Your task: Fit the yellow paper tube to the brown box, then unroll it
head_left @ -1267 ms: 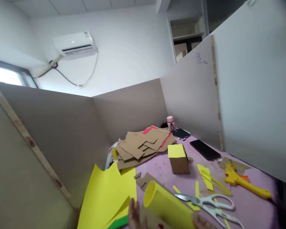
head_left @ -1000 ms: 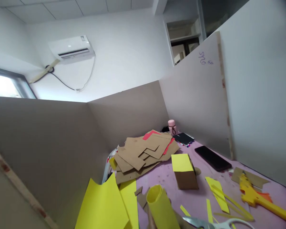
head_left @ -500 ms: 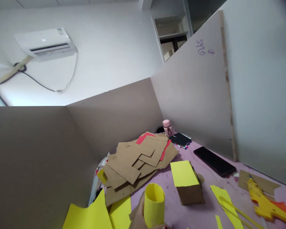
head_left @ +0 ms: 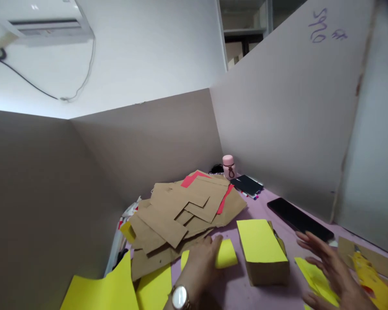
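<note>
Behind gray partitions (head_left: 148, 142), at a desk (head_left: 255, 209) covered in pale purple cloth: grasping with the left hand (head_left: 203, 257) a yellow paper roll (head_left: 226, 255), laid on its side beneath that palm, with its long axis crosswise and right end toward a yellow-topped cardboard box (head_left: 261, 241) just beside it. Opening the right hand (head_left: 338, 272) loosely, empty, over yellow paper scraps (head_left: 315, 280) near a yellow glue gun (head_left: 375, 277), beyond the box and farther from the roll.

Matt paper roll (head_left: 226, 254), cardboard box (head_left: 268, 274), smooth phone (head_left: 300, 220)
</note>
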The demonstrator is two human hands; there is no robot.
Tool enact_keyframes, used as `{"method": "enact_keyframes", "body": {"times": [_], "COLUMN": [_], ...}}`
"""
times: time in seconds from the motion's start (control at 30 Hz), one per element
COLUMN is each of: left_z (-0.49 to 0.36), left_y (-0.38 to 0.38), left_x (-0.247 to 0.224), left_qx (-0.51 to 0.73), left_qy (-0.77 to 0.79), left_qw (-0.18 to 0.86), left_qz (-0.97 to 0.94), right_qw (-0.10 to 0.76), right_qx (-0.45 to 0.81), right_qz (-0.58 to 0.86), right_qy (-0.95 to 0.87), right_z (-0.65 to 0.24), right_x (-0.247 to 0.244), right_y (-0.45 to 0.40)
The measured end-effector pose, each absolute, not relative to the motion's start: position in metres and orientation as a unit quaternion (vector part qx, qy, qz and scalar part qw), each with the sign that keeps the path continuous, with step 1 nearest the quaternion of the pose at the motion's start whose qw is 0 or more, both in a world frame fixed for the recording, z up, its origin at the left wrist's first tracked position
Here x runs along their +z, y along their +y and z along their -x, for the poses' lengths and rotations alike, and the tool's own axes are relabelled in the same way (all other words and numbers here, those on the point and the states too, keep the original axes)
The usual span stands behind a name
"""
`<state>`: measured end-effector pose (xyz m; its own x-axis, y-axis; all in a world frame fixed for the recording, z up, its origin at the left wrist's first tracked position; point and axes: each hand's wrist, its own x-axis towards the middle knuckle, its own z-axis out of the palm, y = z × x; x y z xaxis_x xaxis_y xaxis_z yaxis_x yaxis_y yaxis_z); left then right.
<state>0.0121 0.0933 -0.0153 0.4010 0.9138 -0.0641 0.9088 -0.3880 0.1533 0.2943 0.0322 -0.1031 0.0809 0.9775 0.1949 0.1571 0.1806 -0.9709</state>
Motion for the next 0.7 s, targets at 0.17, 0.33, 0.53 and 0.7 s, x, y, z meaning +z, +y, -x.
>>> {"method": "enact_keyframes", "body": {"times": [0.17, 0.33, 0.53, 0.7], "left_z": [-0.022, -0.023, -0.024, -0.019], "left_y": [0.097, 0.099, 0.103, 0.106], "left_x": [-0.024, -0.034, -0.033, -0.024], "left_qx": [0.012, 0.011, 0.0, -0.007], "left_qy": [0.525, 0.51, 0.507, 0.506], "left_qw": [0.066, 0.067, 0.077, 0.079], "left_qz": [-0.848, -0.857, -0.859, -0.859], "right_qw": [0.469, 0.487, 0.5, 0.465], "right_qx": [0.444, 0.484, 0.478, 0.45], "right_qz": [0.454, 0.42, 0.46, 0.502], "right_qy": [-0.614, -0.594, -0.557, -0.573], "right_z": [-0.286, -0.264, -0.254, -0.24], "right_x": [-0.117, -0.111, -0.103, -0.093], "right_y": [0.072, 0.077, 0.079, 0.076]}}
